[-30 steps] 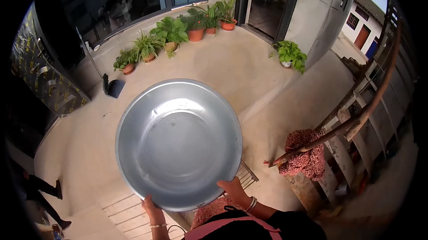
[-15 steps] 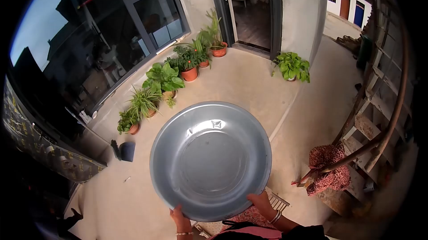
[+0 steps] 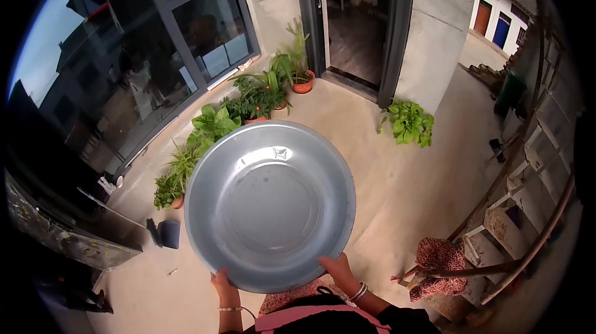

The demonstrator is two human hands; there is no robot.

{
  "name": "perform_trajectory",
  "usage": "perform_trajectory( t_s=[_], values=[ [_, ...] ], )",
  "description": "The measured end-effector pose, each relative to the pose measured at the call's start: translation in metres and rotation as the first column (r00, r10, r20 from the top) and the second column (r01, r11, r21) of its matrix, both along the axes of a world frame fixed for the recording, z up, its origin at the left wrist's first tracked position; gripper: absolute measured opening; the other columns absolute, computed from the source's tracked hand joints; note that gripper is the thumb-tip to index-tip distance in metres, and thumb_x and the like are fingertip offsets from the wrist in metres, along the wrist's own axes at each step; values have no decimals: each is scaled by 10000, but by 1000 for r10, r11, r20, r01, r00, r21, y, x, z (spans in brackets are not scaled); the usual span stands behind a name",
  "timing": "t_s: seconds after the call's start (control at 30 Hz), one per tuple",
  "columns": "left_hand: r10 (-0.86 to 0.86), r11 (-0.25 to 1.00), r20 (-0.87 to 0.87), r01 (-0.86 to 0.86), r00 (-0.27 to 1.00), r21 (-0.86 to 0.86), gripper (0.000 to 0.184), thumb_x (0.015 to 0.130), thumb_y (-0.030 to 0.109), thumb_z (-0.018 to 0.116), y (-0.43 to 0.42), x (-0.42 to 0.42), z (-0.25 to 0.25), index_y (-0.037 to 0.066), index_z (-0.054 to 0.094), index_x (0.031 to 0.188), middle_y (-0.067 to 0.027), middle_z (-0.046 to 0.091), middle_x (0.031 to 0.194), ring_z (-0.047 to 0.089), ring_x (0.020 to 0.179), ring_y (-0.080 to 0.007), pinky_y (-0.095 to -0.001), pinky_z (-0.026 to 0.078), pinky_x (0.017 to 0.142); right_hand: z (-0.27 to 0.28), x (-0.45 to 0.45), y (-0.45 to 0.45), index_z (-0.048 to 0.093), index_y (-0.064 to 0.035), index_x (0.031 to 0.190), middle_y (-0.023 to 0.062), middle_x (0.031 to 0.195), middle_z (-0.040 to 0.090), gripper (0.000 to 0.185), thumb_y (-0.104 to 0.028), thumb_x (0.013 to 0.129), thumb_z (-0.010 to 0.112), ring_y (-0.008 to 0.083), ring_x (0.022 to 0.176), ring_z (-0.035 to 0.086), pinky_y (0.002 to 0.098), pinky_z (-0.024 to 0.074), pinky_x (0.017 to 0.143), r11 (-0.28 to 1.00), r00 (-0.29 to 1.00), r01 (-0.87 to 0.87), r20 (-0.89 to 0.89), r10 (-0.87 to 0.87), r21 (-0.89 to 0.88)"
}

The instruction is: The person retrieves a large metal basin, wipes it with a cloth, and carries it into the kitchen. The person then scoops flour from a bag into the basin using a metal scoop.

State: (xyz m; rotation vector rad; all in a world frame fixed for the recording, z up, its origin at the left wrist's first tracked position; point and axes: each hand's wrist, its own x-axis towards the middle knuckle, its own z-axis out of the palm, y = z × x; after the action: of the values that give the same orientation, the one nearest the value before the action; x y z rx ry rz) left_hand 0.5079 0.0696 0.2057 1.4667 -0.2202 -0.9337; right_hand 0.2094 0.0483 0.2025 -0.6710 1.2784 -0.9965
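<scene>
A large round grey basin (image 3: pixel 273 210) fills the middle of the view, its inside facing me and nothing lying in it. My left hand (image 3: pixel 223 287) grips the basin's near rim at the lower left, with a beaded bracelet on that wrist. At the lower right of the rim, my right hand (image 3: pixel 339 272) is closed on the edge, thumb on the inner side; bangles circle the wrist. The fingers beneath the basin are hidden. Below it, part of a patterned pink cloth (image 3: pixel 287 300) shows at my body.
Potted plants (image 3: pixel 214 124) line the window wall, and another leafy plant (image 3: pixel 410 123) stands beside the open doorway (image 3: pixel 354 30). A dustpan (image 3: pixel 169 234) lies at left. Rusty-railed stairs (image 3: pixel 496 234) rise at right, with leopard-print cloth (image 3: pixel 439 266) over the rail's lower end.
The basin and both hands sit farther left and slightly higher in view. My viewpoint has shifted, so the doorway plant and stairs appear lower. Both hands keep their grip.
</scene>
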Motion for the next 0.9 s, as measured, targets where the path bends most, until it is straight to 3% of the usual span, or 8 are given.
perform_trajectory(
  t_s=[0.07,0.17,0.43,0.53,0.63,0.73,0.87,0.9],
  values=[
    [-51,992,-29,48,998,-113,468,699,32,463,-65,1,-9,-28,455,1163,-103,532,1034,517,949,-245,-352,433,819,-6,-2,-58,561,54,936,68,812,595,285,-137,728,601,140,670,570,267,475,543,1000,999,30,24,-30,10],
    [-45,997,-39,42,998,-58,477,704,21,468,-170,0,-13,-38,450,1177,-113,530,1074,517,984,-246,-355,431,838,2,-1,-138,573,52,922,73,786,602,283,-142,720,610,147,644,582,254,476,508,989,987,137,73,-141,46],
    [-262,960,-146,243,954,-138,462,707,10,505,-390,-60,31,-34,471,1165,-102,545,1069,522,972,-231,-329,414,855,107,-44,-312,579,63,831,57,727,582,232,-154,749,563,124,604,558,251,470,505,962,961,274,-31,-274,-13],
    [-281,959,-169,270,945,-88,467,701,-1,517,-468,-93,35,-33,472,1165,-98,550,1057,526,958,-225,-324,414,852,87,-83,-366,561,53,840,36,707,552,215,-140,747,566,114,613,546,247,468,513,972,956,232,-177,-234,-30],
    [-352,932,-171,328,920,-153,466,698,-6,519,-548,-135,29,-29,478,1162,-88,557,1038,528,941,-222,-320,416,844,63,-116,-437,556,44,874,31,728,547,209,-114,738,569,110,625,539,244,460,515,910,913,404,-25,-408,-93],
    [-375,923,-100,361,921,-135,467,694,-5,518,-638,-179,11,-25,483,1160,-86,557,1035,527,945,-220,-317,415,844,40,-160,-518,549,43,912,37,760,553,223,-88,733,564,118,650,543,244,457,520,908,911,412,69,-408,-74],
    [-330,942,-116,319,937,-99,473,690,0,517,-766,-247,6,-25,486,1161,-83,561,1028,531,935,-219,-319,415,841,24,-227,-641,551,69,954,68,808,582,284,-105,730,568,158,682,579,264,496,543,906,907,397,-88,-411,-144],
    [-321,945,-72,315,944,-84,472,689,0,514,-792,-254,3,-26,487,1159,-84,562,1026,534,928,-219,-321,416,837,35,-239,-666,551,72,959,77,817,586,289,-103,730,569,164,675,583,271,506,544,916,920,393,18,-393,-79]
  ],
)
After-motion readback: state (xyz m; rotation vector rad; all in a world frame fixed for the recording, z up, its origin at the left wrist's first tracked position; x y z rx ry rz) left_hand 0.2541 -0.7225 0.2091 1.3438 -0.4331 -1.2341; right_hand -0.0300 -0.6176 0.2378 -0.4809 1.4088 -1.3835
